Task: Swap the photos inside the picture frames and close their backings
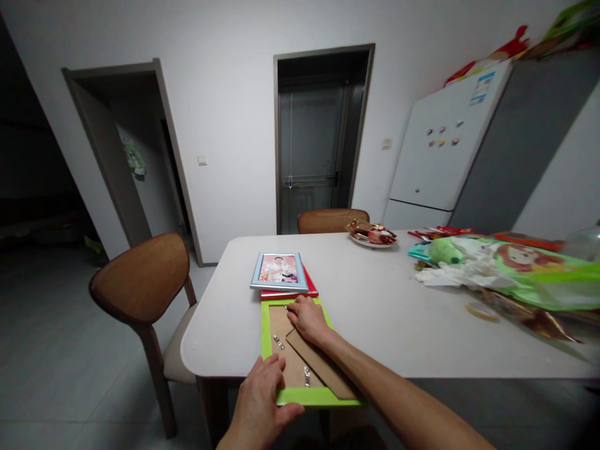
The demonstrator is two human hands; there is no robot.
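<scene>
A light-green picture frame [265,328] lies face down at the table's near edge, its brown backing board [291,365] showing. Small metal clips [307,376] sit along the backing, and a brown stand leg [323,365] slants across it. At the near left corner, my left hand [263,394] grips the frame, thumb by the near edge and fingers over the left side. My right hand [307,320] is closed at the far edge of the backing, its fingertips on a metal clip [286,307] there. My right forearm covers part of the frame's right side.
Just beyond are a blue-grey framed picture [280,270] and a red frame [311,284] under it. A plate [372,242] with wrapped items stands at the table's far side. Bags, tissues [462,265] and a tape roll [482,312] lie right. A wooden chair [140,275] stands left.
</scene>
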